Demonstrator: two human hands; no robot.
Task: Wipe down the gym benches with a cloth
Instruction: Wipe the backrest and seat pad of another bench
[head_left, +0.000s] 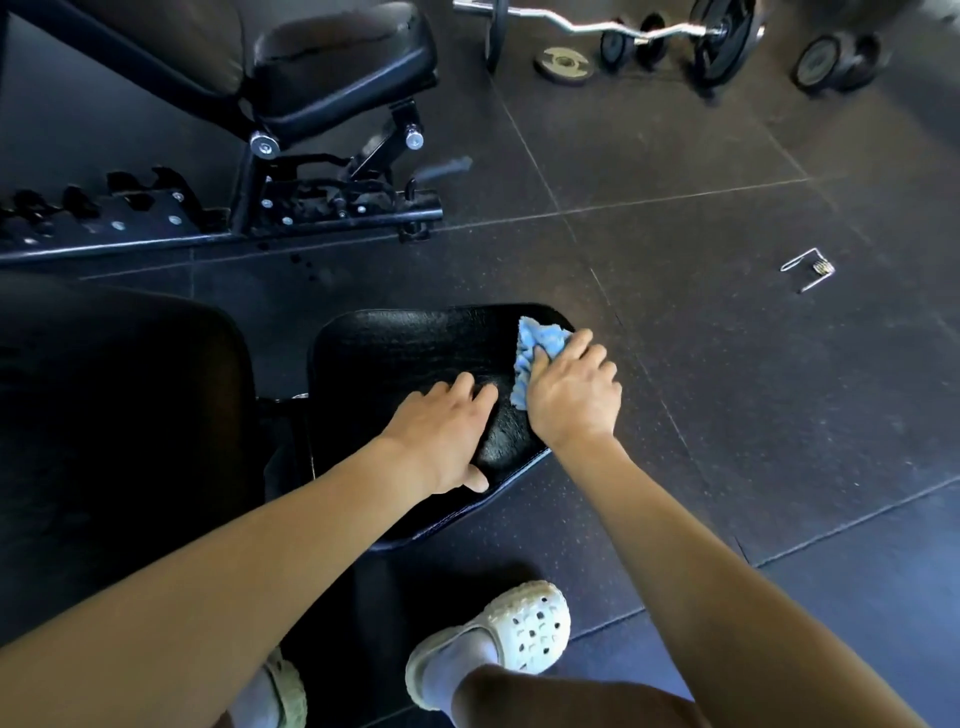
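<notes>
Bunching under the palm, the blue cloth (537, 348) sits at the far right corner of the black padded surface (395, 353), right where the padding rounds off toward the floor (727, 364). The right hand (571, 395) grasps it with fingers bent over the wad and bears down, likely so the fabric stays gathered and gets pressure into the textured vinyl along that edge. The left hand (441, 431) holds nothing: its fingers lie spread and flat on the middle of the same surface, thumb resting toward the near edge, which looks like a brace to steady the body while leaning over. A larger dark pad (130, 389) of the same bench lies just beside it to the left, across a narrow gap, and by the look of things it is not under the cloth yet. One foot in a pale perforated clog (519, 629) stands close below the bench for reach. Farther off, a second bench (332, 67) stands on its black frame. Well apart on the floor lie a spring collar (810, 269), a curl bar (623, 28) with plates, a loose weight plate (563, 63) and a dumbbell (831, 62).
</notes>
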